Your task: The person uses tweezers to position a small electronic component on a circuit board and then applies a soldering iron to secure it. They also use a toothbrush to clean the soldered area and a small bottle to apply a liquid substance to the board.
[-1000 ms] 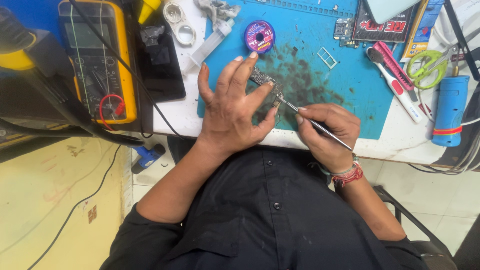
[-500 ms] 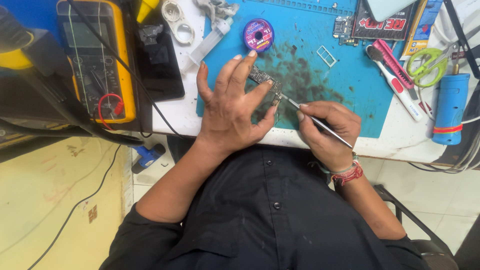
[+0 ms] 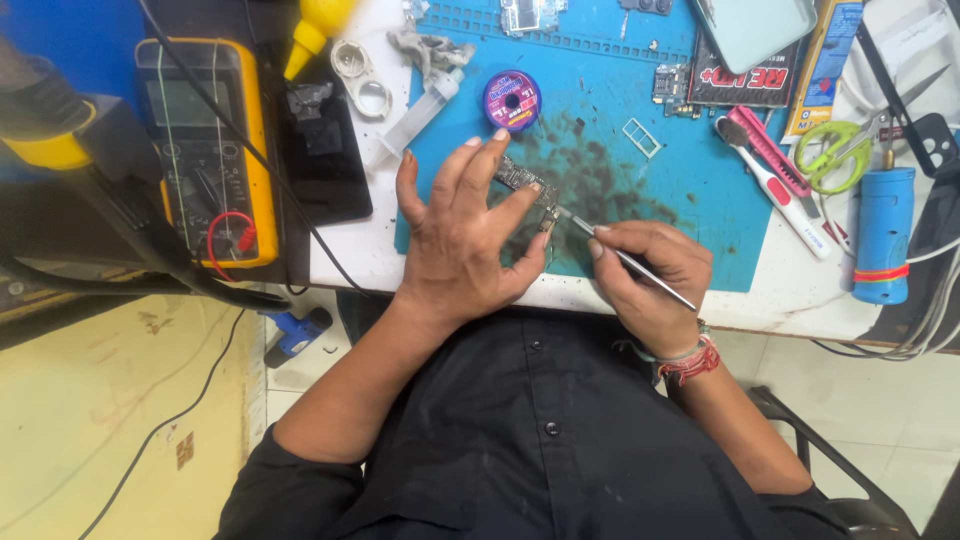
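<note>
Circuit board (image 3: 527, 187) — left hand (image 3: 465, 235) pins it, right hand (image 3: 648, 275) tweezers (image 3: 625, 258).

We see bright, even light with soft shadows under the hands. The blue mat (image 3: 700, 190) shows no harsh glare. Edges bend slightly; focus stays sharp throughout.
</note>
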